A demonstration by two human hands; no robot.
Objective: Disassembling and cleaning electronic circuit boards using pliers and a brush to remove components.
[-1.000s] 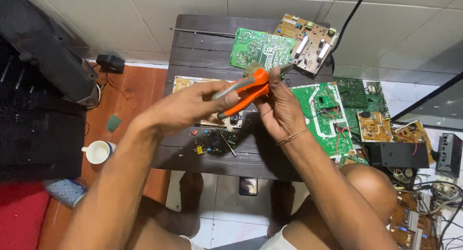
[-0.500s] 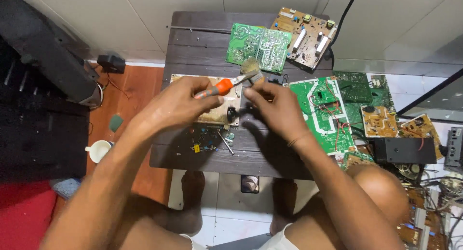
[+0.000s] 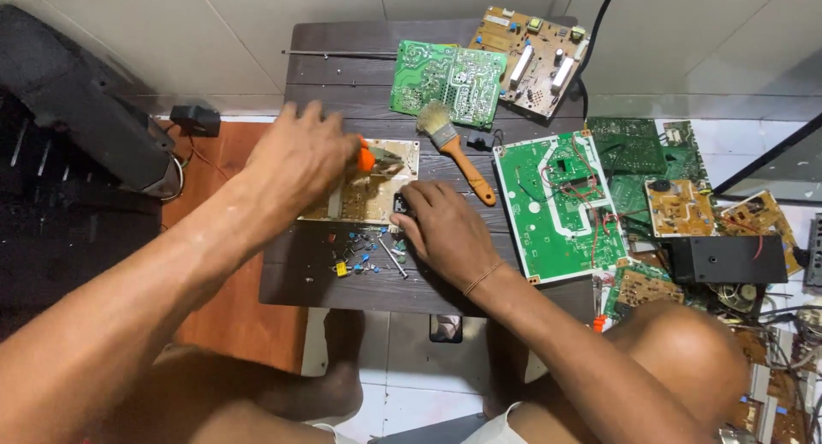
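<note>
At the centre of the frame the left hand [image 3: 295, 161] is closed around orange-handled pliers [image 3: 377, 159], whose grey nose points right and slightly down, out over a tan circuit board [image 3: 364, 191] that lies flat on the dark slatted surface [image 3: 342, 76]. The pliers' long axis runs roughly left to right across the board's upper edge, and the nose sits just above or on the board; I cannot tell whether it touches.

The right hand [image 3: 445, 230] rests palm down at the board's right edge, fingers curled narrow against a small dark part there, pressing or steadying it; what exactly the fingertips pinch is hidden. So the board lies between the two hands, the left one coming in from the upper left, the right one from the lower right, and the right hand is the closer to the board's edge.

Just below the board is a scatter of small loose components [image 3: 360, 260]. To the upper right of the right hand lies a paintbrush [image 3: 458, 148] with an orange handle, angled down to the right, apart from both hands. A large green circuit board [image 3: 556, 204] lies further right.
</note>
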